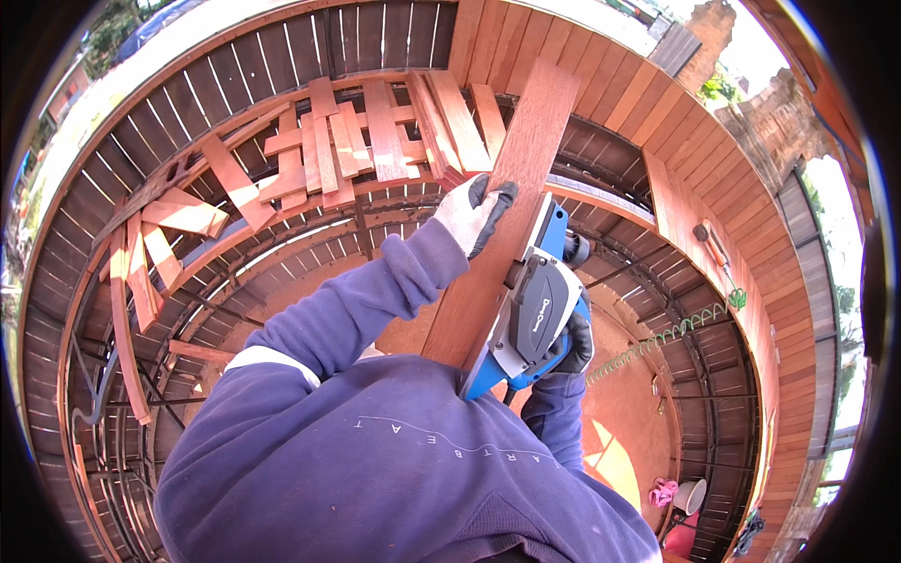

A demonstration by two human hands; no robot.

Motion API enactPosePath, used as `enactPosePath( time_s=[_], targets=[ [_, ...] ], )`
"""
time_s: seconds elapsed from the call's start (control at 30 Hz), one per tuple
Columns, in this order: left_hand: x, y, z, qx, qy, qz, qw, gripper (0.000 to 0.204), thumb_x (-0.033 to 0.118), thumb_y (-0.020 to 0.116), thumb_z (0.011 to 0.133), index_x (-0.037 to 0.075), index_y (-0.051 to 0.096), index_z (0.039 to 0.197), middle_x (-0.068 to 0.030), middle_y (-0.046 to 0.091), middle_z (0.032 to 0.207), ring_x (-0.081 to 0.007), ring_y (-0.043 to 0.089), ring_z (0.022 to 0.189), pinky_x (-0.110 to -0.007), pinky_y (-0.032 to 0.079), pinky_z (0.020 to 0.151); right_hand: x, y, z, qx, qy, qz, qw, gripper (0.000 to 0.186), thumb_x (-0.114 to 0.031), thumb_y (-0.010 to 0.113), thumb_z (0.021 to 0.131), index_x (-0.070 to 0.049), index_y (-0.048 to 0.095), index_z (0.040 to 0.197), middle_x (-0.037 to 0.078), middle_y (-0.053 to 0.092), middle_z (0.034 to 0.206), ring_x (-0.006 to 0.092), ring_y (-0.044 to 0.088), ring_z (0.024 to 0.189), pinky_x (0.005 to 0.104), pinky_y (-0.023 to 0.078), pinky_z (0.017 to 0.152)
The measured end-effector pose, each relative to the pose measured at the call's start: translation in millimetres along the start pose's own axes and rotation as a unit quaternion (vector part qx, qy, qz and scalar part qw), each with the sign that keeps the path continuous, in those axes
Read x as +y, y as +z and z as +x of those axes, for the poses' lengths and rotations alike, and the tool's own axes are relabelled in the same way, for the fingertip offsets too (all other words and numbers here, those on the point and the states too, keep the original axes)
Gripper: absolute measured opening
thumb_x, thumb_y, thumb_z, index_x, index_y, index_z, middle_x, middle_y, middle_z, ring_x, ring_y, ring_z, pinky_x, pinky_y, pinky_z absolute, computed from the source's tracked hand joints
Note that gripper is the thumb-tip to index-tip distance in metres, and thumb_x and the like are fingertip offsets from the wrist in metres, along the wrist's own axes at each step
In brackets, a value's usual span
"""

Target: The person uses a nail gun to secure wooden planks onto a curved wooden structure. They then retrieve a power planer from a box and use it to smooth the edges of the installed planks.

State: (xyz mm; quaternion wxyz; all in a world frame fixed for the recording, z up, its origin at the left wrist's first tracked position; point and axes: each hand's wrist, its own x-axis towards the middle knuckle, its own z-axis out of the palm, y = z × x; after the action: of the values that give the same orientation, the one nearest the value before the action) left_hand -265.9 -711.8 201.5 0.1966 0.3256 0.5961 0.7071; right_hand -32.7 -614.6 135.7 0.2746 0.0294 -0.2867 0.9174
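A long reddish-brown wooden plank [531,141] slants up and away from my body, its near end close to my sweatshirt. My left hand [477,216], in a white and dark grey work glove, grips the plank's left edge with the fingers curled on it. Against the plank's right side lies a blue and grey electric hand planer [540,314], tilted along the board. My right hand [576,343], in a dark glove, is wrapped round the planer's rear handle; the planer's body partly hides it. The planer's sole faces the plank, but whether it touches is unclear.
Several short offcut boards [383,131] lie loosely on a curved ledge at the far left. Curved wooden planking [723,159] runs round the right. A green coiled hose [657,342] stretches there, near a small tool [710,246]. A white bucket [690,495] stands at lower right beside a pink cloth [663,492].
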Motion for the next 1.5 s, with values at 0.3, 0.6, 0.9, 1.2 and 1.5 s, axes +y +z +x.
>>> enactPosePath(
  time_s=[0.3, 0.6, 0.9, 1.2, 1.5],
  targets=[
    [-17, -5, -23, -0.026, 0.031, -0.012, 0.999, 0.024, 0.019, 0.055, 0.101, -0.002, 0.061, 0.111, -0.0043, 0.065, 0.09, -0.0079, 0.055, 0.079, -0.026, 0.048, 0.073, -1, 9, 4, 0.067, -0.039, -0.017, 0.997, 0.054, -0.02, 0.054, 0.093, -0.007, 0.041, 0.144, 0.006, 0.059, 0.085, 0.0124, 0.061, 0.063, 0.0287, 0.058, 0.058],
    [-2, -26, -18, 0.018, -0.029, -0.088, 0.996, 0.031, 0.029, 0.061, 0.099, 0.0, 0.063, 0.111, -0.0009, 0.063, 0.095, -0.0072, 0.053, 0.087, -0.024, 0.045, 0.078, -32, 18, 18, 0.048, -0.095, -0.102, 0.989, 0.044, -0.022, 0.054, 0.1, -0.009, 0.046, 0.141, 0.009, 0.057, 0.084, 0.0146, 0.057, 0.055, 0.0289, 0.051, 0.043],
    [-30, -114, -12, 0.183, -0.139, -0.194, 0.954, 0.054, 0.051, 0.062, 0.093, 0.002, 0.065, 0.116, -0.0047, 0.067, 0.102, -0.0126, 0.061, 0.092, -0.028, 0.05, 0.081, -50, -2, 0, 0.322, -0.008, -0.46, 0.827, 0.039, -0.014, 0.076, 0.086, -0.005, 0.061, 0.12, 0.006, 0.059, 0.072, 0.0143, 0.054, 0.047, 0.0307, 0.045, 0.04],
    [-45, -141, -21, 0.251, -0.09, -0.214, 0.94, 0.049, 0.052, 0.059, 0.094, 0.008, 0.067, 0.115, -0.0032, 0.069, 0.094, -0.0136, 0.065, 0.08, -0.029, 0.055, 0.075, -55, -150, -116, 0.448, 0.104, -0.548, 0.699, 0.034, -0.008, 0.077, 0.082, -0.009, 0.067, 0.114, 0.009, 0.063, 0.073, 0.0181, 0.055, 0.045, 0.0333, 0.047, 0.039],
    [-102, -182, -56, 0.13, -0.221, -0.465, 0.847, 0.061, 0.075, 0.061, 0.079, 0.014, 0.058, 0.089, 0.0063, 0.043, 0.056, -0.0091, 0.045, 0.045, -0.027, 0.039, 0.041, -28, -181, -211, 0.508, 0.221, -0.481, 0.679, 0.039, -0.004, 0.074, 0.081, -0.007, 0.064, 0.119, 0.016, 0.066, 0.074, 0.0257, 0.058, 0.047, 0.0407, 0.049, 0.041]
  ],
)
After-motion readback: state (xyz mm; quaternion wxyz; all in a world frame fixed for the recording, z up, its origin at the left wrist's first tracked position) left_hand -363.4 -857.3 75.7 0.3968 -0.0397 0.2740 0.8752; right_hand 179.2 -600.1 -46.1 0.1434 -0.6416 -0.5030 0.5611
